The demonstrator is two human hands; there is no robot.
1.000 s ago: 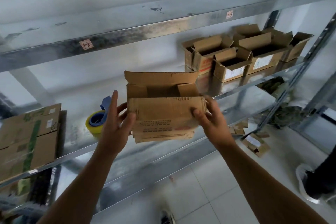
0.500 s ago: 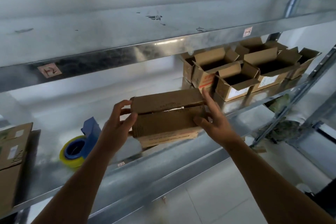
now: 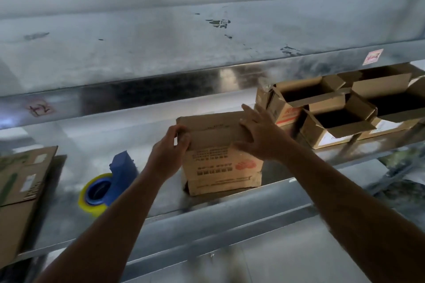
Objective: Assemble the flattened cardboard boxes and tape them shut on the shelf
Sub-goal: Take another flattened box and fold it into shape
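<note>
Box (image 3: 220,167) flaps held down
Left hand (image 3: 169,156) pinches its corner; right hand (image 3: 262,135) presses flat, fingers spread; probably light, bendy; grip edges.

Your right hand (image 3: 259,135) covers the right end of the top flaps of the box (image 3: 220,167), and your left hand (image 3: 170,151) hides its upper left corner. The print on its front is too blurred to read. The flat cardboard (image 3: 20,179) is cut off at the frame's left edge, and the open boxes (image 3: 391,94) at its right edge.
</note>
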